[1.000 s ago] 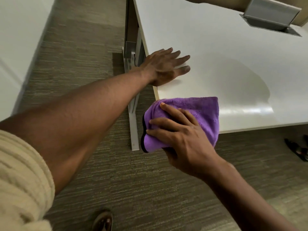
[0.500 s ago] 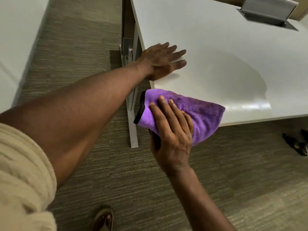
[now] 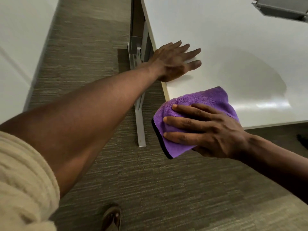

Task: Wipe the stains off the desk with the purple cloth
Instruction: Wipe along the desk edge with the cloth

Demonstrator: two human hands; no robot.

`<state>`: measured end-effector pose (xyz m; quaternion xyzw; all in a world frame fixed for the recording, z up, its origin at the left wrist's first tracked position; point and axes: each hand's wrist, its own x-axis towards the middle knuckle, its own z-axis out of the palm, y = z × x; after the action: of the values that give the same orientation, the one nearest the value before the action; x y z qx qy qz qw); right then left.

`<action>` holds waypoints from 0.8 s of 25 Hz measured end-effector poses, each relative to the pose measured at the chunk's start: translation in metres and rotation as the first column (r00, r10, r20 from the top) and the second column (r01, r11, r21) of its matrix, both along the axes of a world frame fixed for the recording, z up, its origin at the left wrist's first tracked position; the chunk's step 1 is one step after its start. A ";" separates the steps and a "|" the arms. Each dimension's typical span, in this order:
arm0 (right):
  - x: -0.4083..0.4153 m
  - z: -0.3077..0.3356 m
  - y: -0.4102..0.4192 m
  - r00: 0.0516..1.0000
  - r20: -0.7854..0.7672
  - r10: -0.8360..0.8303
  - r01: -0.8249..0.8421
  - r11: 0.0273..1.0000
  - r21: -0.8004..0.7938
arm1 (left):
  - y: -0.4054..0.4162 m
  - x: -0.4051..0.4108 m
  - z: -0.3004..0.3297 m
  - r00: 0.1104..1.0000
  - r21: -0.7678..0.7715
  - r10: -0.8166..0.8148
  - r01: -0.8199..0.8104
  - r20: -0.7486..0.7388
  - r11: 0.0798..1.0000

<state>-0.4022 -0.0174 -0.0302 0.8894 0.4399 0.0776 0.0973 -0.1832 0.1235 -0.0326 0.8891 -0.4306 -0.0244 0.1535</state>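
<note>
Wiping at the near corner of the white desk (image 3: 233, 39), your right hand (image 3: 215, 130) lies across the folded purple cloth (image 3: 200, 100), fingers spread over its top and curling round the fold that overhangs the corner, so the hand is gripping the cloth as well as pressing it. About half the cloth rests on the desktop; the black-trimmed end hangs off past the edge, above the carpet (image 3: 83, 64). Holding it folded gives you a thick pad under the palm, which probably lets you bear down evenly right up to the edge.

Your left hand (image 3: 175, 62) is flat on the desktop near the side edge, fingers straight and slightly apart, holding nothing. With the arm stretched out as it is, it looks like a brace that takes your weight while you lean over the corner. The two hands are apart, with bare desktop between them.

No stain is visible on the surface, only a curved shadow and a bright reflection beside the cloth, so how much remains to be wiped cannot be judged here. A grey metal cable box (image 3: 281, 9) with its lid raised is set into the far part of the desk, well away from the cloth. The metal desk leg (image 3: 140, 114) stands below the corner, and a sandalled foot (image 3: 111, 217) shows on the carpet.

No brand, label or writing can be read on anything.
</note>
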 end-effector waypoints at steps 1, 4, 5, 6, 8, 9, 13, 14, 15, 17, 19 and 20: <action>-0.004 -0.007 0.001 0.999 0.047 -0.015 0.012 0.998 0.064 | -0.001 0.000 0.000 1.000 -0.008 -0.004 0.004 0.004 1.000; -0.017 -0.037 0.025 0.957 0.239 -0.161 0.082 0.948 0.307 | -0.001 0.002 0.001 1.000 -0.015 0.007 -0.007 0.005 1.000; -0.020 -0.046 0.040 0.923 0.286 -0.259 0.130 0.906 0.402 | 0.000 0.002 0.001 1.000 -0.013 0.015 -0.015 0.003 1.000; -0.020 -0.053 0.057 0.871 0.314 -0.378 0.188 0.846 0.499 | 0.000 0.001 0.001 1.000 -0.008 0.023 -0.023 0.001 1.000; -0.017 -0.063 0.092 0.735 0.294 -0.611 0.299 0.682 0.668 | -0.002 0.000 0.000 1.000 0.002 0.023 -0.023 0.001 1.000; -0.015 -0.063 0.103 0.684 0.251 -0.685 0.341 0.604 0.720 | -0.002 -0.001 0.000 1.000 0.002 0.017 -0.017 0.007 1.000; -0.023 -0.036 0.088 0.784 0.067 -0.617 0.359 0.538 0.763 | 0.000 -0.001 0.004 1.000 0.012 0.010 -0.011 0.010 1.000; -0.027 -0.025 0.070 0.856 0.003 -0.517 0.363 0.605 0.709 | 0.000 -0.002 0.005 1.000 0.018 0.013 -0.013 0.010 1.000; -0.030 -0.012 0.051 0.911 -0.079 -0.404 0.368 0.713 0.597 | 0.001 -0.002 0.005 1.000 0.025 0.015 -0.015 0.011 1.000; -0.029 0.008 0.018 0.945 -0.198 -0.262 0.310 0.909 0.277 | 0.001 -0.004 0.005 1.000 0.029 0.010 -0.011 0.010 1.000; -0.021 0.015 -0.001 0.955 -0.203 -0.216 0.234 0.969 0.073 | 0.002 -0.004 0.006 1.000 0.013 0.007 -0.007 0.008 1.000; -0.016 0.014 -0.004 0.963 -0.178 -0.200 0.211 0.976 0.044 | 0.002 -0.003 0.006 1.000 0.008 0.005 -0.005 0.008 1.000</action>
<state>-0.4178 -0.0219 -0.0160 0.9363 0.3491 0.0038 0.0384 -0.1866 0.1254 -0.0270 0.8909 -0.4288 -0.0222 0.1480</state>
